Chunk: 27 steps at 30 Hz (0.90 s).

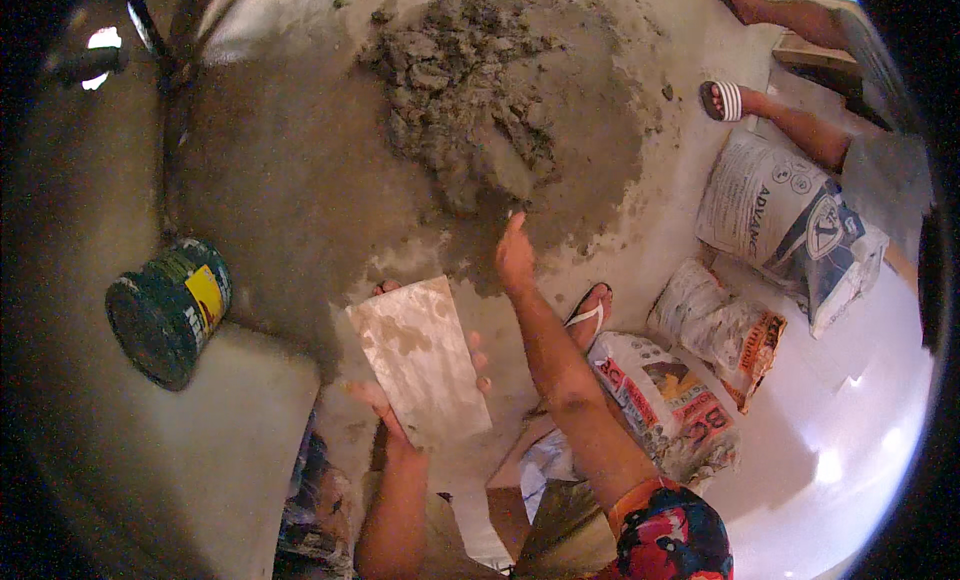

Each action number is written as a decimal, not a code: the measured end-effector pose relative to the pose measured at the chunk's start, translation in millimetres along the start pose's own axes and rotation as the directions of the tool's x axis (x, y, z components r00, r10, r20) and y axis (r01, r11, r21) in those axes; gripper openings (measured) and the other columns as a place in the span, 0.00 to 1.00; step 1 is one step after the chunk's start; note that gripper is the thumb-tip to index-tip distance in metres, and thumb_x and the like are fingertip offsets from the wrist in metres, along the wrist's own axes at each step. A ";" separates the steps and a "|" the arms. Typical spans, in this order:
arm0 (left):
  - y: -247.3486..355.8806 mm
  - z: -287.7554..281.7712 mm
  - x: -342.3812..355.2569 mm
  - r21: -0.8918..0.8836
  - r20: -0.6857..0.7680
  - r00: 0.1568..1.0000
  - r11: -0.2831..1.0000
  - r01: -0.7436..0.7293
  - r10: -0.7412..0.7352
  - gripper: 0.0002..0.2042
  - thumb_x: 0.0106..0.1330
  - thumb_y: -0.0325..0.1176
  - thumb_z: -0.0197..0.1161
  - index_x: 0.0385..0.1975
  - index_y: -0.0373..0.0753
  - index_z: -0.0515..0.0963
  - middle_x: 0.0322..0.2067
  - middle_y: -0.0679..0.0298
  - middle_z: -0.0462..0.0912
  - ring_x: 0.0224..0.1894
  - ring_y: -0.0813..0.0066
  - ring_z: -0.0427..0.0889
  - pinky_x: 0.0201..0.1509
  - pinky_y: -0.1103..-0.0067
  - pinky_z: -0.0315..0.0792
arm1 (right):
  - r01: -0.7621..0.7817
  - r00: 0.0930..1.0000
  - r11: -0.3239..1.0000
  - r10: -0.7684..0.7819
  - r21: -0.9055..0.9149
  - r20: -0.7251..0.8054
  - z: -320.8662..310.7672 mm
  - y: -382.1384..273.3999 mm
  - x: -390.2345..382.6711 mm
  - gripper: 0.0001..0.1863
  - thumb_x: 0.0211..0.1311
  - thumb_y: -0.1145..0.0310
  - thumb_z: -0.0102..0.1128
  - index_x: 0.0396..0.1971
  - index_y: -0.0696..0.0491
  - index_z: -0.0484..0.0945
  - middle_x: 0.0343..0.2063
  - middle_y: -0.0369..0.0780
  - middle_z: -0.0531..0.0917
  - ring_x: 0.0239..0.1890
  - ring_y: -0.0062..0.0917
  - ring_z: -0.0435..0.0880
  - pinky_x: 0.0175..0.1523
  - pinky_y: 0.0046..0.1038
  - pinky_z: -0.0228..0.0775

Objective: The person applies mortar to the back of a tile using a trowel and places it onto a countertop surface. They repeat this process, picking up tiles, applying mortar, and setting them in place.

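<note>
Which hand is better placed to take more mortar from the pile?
Probably the right hand: it reaches toward the mortar pile holding a trowel whose blade lies at the pile's near edge. The left hand is occupied gripping the smeared tile.

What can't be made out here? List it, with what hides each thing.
Head view:
- Trowel blade: grey on the grey mortar pile, its outline is lost; the right hand covers the handle.
- Left hand: its fingers sit behind the tile.
- Person at top right: only the legs show, cut off by the picture's rim.
</note>
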State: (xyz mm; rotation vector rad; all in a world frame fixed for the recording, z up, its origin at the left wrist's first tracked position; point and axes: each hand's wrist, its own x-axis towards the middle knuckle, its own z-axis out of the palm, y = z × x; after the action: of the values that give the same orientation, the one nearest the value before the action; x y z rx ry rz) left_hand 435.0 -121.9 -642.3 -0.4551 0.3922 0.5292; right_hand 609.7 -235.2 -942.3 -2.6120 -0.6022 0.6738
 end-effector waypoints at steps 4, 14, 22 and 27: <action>1.1 -10.6 -3.7 0.047 0.013 0.998 0.997 -0.056 0.055 0.63 0.48 0.78 0.69 0.80 0.46 0.53 0.75 0.39 0.61 0.71 0.33 0.68 0.69 0.38 0.66 | -0.170 0.951 0.985 0.153 0.038 0.267 -40.3 -17.9 -38.1 0.24 0.69 0.68 0.58 0.61 0.57 0.66 0.31 0.60 0.82 0.34 0.61 0.81 0.39 0.53 0.74; 3.8 -5.6 0.6 -0.024 -0.020 1.000 1.000 0.010 -0.010 0.61 0.46 0.67 0.80 0.80 0.56 0.52 0.76 0.47 0.60 0.73 0.37 0.66 0.72 0.39 0.64 | 0.001 0.979 0.985 0.034 -0.173 0.199 -142.3 -11.0 138.5 0.26 0.64 0.69 0.61 0.62 0.58 0.69 0.31 0.59 0.85 0.35 0.56 0.86 0.38 0.52 0.78; 6.5 -13.6 -1.6 -0.008 0.017 0.999 0.999 -0.051 0.051 0.60 0.50 0.73 0.74 0.79 0.47 0.54 0.74 0.44 0.63 0.71 0.38 0.69 0.69 0.40 0.68 | 0.093 0.930 0.943 0.032 -0.319 0.367 -145.4 40.2 -10.9 0.22 0.61 0.71 0.62 0.55 0.58 0.69 0.28 0.59 0.83 0.34 0.61 0.83 0.38 0.57 0.74; 3.2 3.8 2.1 0.078 -0.043 0.998 0.996 -0.033 0.036 0.60 0.49 0.75 0.73 0.78 0.44 0.56 0.71 0.44 0.67 0.67 0.40 0.73 0.65 0.42 0.72 | 0.174 0.981 0.977 -0.161 -0.124 0.107 -160.5 42.7 137.4 0.21 0.64 0.66 0.65 0.53 0.58 0.72 0.27 0.54 0.85 0.31 0.54 0.86 0.33 0.53 0.75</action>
State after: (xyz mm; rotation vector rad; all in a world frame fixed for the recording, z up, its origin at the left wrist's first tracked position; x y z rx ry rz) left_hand 435.8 -116.7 -641.1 -0.3864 0.4618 0.5361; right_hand 816.1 -243.5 -880.8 -2.6213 -0.9152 0.7320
